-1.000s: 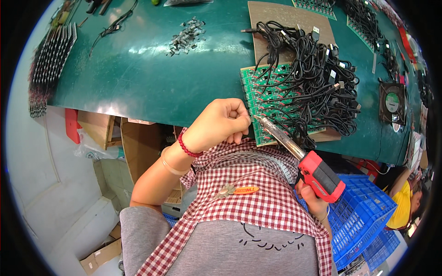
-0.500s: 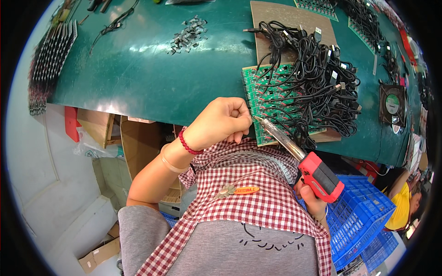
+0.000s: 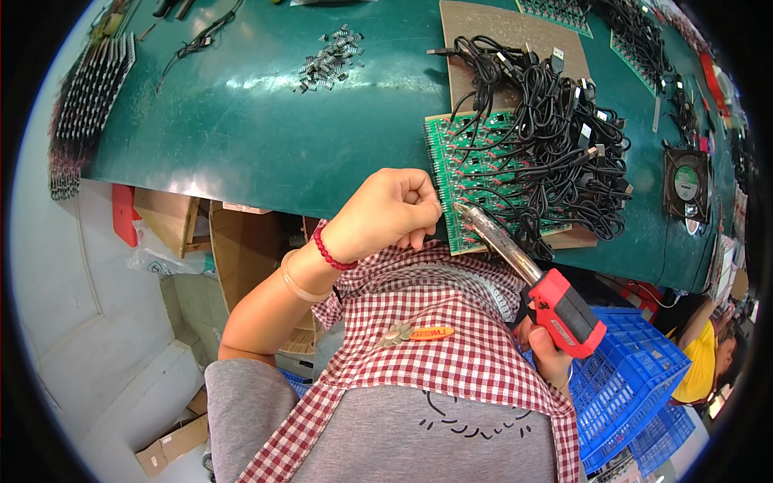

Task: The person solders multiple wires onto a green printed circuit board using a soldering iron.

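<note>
A green circuit board panel (image 3: pixel 467 233), with a row of pins along its left edge, lies near the table's front edge. Black USB cables (image 3: pixel 555 121) are bundled over its right part, their thin wire ends running onto the boards. My left hand (image 3: pixel 396 208) is closed in a pinch at the panel's left edge; what its fingertips hold, if anything, is hidden. In my right hand (image 3: pixel 545 348) is a red and black soldering gun (image 3: pixel 568 314), gripped by its handle. Its metal barrel slants up and left, and the tip is at the boards beside my left fingertips.
A brown board (image 3: pixel 515 32) lies under the panel. Small dark components (image 3: pixel 330 60) form a loose pile farther back on the green table (image 3: pixel 241 145). A fan (image 3: pixel 686 183) stands at right, blue crates (image 3: pixel 628 378) below. Stacked boards (image 3: pixel 93 101) are at far left; a person in yellow (image 3: pixel 699 362) is beyond.
The soldering gun has shifted slightly right, its tip now a little farther from my left fingertips. My left hand has stayed almost still.
</note>
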`<state>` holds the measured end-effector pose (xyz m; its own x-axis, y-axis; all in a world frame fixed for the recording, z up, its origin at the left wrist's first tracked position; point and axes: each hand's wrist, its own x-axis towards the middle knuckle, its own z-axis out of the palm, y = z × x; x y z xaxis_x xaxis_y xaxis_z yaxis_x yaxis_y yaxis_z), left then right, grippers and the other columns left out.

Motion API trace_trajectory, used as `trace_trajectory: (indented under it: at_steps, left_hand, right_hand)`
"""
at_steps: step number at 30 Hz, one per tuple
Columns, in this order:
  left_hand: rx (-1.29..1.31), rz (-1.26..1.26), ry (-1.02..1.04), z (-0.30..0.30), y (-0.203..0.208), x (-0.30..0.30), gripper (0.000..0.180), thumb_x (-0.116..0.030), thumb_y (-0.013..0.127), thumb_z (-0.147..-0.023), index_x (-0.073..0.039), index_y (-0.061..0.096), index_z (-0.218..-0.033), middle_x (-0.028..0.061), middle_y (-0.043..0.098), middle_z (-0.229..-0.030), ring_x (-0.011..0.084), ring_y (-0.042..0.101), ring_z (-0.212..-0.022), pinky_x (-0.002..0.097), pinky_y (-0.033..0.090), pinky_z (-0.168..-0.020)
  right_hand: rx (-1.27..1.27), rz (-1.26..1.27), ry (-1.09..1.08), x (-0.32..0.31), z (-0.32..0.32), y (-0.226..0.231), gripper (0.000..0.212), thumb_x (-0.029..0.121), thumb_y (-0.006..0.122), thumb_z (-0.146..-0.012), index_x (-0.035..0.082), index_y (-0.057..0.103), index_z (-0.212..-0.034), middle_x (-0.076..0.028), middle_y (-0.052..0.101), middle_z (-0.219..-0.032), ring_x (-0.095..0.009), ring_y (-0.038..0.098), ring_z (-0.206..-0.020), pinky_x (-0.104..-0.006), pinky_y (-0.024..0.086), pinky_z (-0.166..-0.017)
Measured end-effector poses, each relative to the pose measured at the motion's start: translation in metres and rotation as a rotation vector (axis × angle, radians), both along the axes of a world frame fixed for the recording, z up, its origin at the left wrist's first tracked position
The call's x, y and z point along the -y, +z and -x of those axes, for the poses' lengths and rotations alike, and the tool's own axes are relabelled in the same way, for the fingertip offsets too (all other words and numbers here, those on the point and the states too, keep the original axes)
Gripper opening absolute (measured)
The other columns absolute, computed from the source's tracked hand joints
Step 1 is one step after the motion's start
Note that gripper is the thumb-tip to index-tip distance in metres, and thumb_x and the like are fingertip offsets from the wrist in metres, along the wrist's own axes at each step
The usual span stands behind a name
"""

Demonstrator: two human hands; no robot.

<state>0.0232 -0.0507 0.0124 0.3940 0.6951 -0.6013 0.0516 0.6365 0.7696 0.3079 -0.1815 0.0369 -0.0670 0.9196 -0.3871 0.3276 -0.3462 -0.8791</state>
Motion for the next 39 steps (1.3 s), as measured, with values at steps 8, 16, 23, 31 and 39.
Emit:
trace_trajectory:
  at_steps: [8,16,23,31,39]
  left_hand:
    - [-0.016,-0.004,-0.011,0.000,0.000,-0.001,0.010,-0.008,0.054,-0.085,-0.003,0.052,-0.077,0.0012,0.058,-0.064,0.0043,0.053,-0.050,0.0168,0.040,-0.044]
    - [-0.026,-0.004,-0.003,-0.001,0.001,0.000,0.009,-0.007,0.054,-0.085,-0.003,0.052,-0.077,0.0013,0.058,-0.064,0.0043,0.053,-0.050,0.0169,0.039,-0.043]
    - [-0.045,-0.006,-0.007,0.000,0.001,0.002,0.008,-0.008,0.054,-0.085,-0.002,0.053,-0.078,0.0015,0.058,-0.064,0.0048,0.053,-0.050,0.0175,0.040,-0.043]
    - [-0.745,-0.778,-0.017,0.035,0.010,-0.028,0.018,-0.009,0.062,-0.079,0.000,0.053,-0.092,0.0075,0.059,-0.070,0.0168,0.057,-0.056,0.0276,0.045,-0.051]
    - [-1.424,-1.115,0.029,0.070,-0.022,-0.086,0.010,-0.014,0.060,-0.079,-0.005,0.055,-0.081,0.0090,0.058,-0.078,0.0285,0.060,-0.071,0.0396,0.048,-0.061]
  right_hand:
    - [0.018,-0.022,0.025,0.005,-0.002,-0.007,0.014,0.013,0.067,-0.072,0.008,0.062,-0.084,-0.004,0.056,-0.078,-0.021,0.053,-0.070,-0.0323,0.037,-0.061]
    - [0.083,0.028,0.189,0.007,-0.015,-0.007,0.012,0.016,0.067,-0.073,0.009,0.062,-0.080,-0.003,0.059,-0.078,-0.022,0.054,-0.074,-0.0336,0.038,-0.066]
    - [-0.334,0.149,-0.155,0.001,0.003,0.014,0.017,0.016,0.063,-0.080,0.001,0.059,-0.086,-0.006,0.057,-0.074,-0.015,0.053,-0.066,-0.0282,0.042,-0.060]
    - [-0.410,-0.063,-0.129,-0.006,0.009,0.011,0.039,0.021,0.055,-0.086,-0.002,0.045,-0.117,-0.006,0.051,-0.066,-0.012,0.045,-0.057,-0.0271,0.040,-0.056]
    - [-0.432,-0.131,-0.083,-0.011,0.011,0.011,0.046,0.025,0.055,-0.086,-0.003,0.040,-0.120,-0.007,0.050,-0.063,-0.013,0.044,-0.055,-0.0300,0.040,-0.055]
